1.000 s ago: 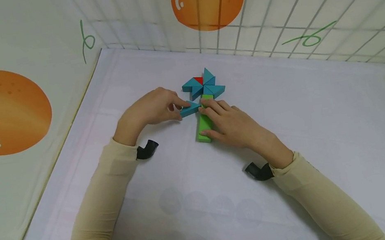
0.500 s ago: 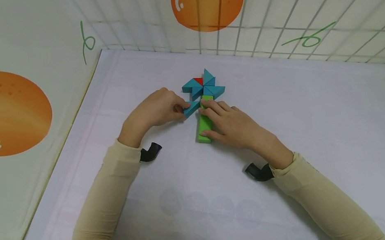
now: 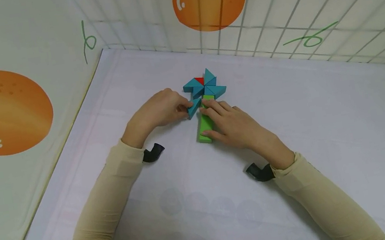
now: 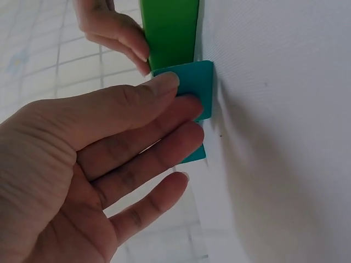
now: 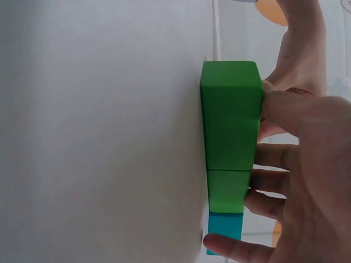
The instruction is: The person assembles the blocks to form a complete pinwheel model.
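Observation:
My left hand (image 3: 161,110) pinches a blue triangular block (image 3: 194,108) between thumb and fingers, just left of the green blocks' far end. In the left wrist view a square face of this block (image 4: 198,82) shows beside the thumb tip. Two green blocks (image 3: 205,123) lie end to end in a strip, their joint visible in the right wrist view (image 5: 230,131). My right hand (image 3: 234,126) rests its thumb and fingertips on top of the strip. Beyond it, several blue triangular blocks (image 3: 213,90) and a red piece (image 3: 199,80) form a pinwheel shape.
A white sheet (image 3: 287,101) covers the work surface. Walls with a grid pattern and printed oranges (image 3: 210,1) stand behind and at the left. Black curved pieces (image 3: 153,152) stick out from both sleeve cuffs.
My left hand has moved slightly right, turning the blue triangular block so that it slants up toward the pinwheel. The right hand and green blocks stay in place.

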### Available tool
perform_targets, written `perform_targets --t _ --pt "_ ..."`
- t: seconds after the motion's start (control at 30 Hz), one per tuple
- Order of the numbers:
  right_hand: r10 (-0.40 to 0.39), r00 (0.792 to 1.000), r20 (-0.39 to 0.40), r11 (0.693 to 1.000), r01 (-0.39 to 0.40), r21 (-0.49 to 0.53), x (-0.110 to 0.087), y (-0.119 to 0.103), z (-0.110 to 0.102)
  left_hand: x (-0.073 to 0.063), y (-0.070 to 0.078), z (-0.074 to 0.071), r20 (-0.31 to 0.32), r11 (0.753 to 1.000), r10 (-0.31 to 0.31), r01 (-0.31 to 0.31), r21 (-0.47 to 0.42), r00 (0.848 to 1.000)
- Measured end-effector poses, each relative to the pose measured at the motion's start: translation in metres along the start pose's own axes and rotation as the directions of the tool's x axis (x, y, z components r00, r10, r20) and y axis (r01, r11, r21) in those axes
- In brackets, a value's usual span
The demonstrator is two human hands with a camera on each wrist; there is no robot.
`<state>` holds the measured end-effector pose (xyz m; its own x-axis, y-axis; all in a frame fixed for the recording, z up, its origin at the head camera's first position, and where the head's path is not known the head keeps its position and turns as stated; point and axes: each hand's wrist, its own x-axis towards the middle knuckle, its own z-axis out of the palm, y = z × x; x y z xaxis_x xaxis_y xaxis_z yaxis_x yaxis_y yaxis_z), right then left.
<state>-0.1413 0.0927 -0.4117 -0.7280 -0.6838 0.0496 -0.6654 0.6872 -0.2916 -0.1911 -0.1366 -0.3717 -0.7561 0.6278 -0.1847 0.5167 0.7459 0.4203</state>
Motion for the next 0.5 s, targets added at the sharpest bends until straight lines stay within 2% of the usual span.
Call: perform_targets --t 0.27,0.5 --pt "0.004 1.0 -0.001 1.0 -0.004 -0.015 -0.0001 -0.0014 -0.0005 0.0025 0.0006 0.0046 -0.018 1.0 0.007 -0.006 0.01 1.0" --pt "0.008 1.0 -0.002 0.998 -0.008 -0.057 -0.0007 -0.0025 -0.0016 0.0055 0.0021 0.0082 -0.067 0.996 0.076 -0.073 0.042 0.995"
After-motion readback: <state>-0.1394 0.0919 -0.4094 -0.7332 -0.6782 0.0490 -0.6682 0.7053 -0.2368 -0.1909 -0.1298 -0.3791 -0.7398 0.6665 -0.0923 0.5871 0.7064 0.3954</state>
